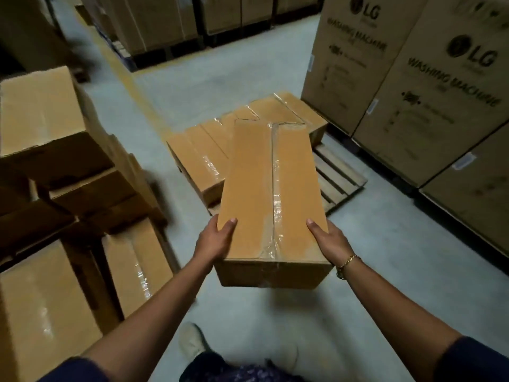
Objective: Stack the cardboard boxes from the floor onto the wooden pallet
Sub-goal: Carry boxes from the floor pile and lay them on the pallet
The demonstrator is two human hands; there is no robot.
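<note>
Clasping box [264, 188] at its near end: left hand [217, 238] on the left edge, right hand [327, 241] on the right, thumbs on top, other fingers hidden beneath. Held clear of the floor [220, 78], far end overlapping the pallet [338, 180] and hiding part of the taped boxes [198, 158] lying there. Slats bare only at the right. Bracelet [348, 261] on right wrist. Blurred carton pile [55, 119] at left, cut off by the frame. Tall washing-machine cartons [440, 92] at right, tops cut off. Shoe [192, 343] dim, partly hidden below.
</note>
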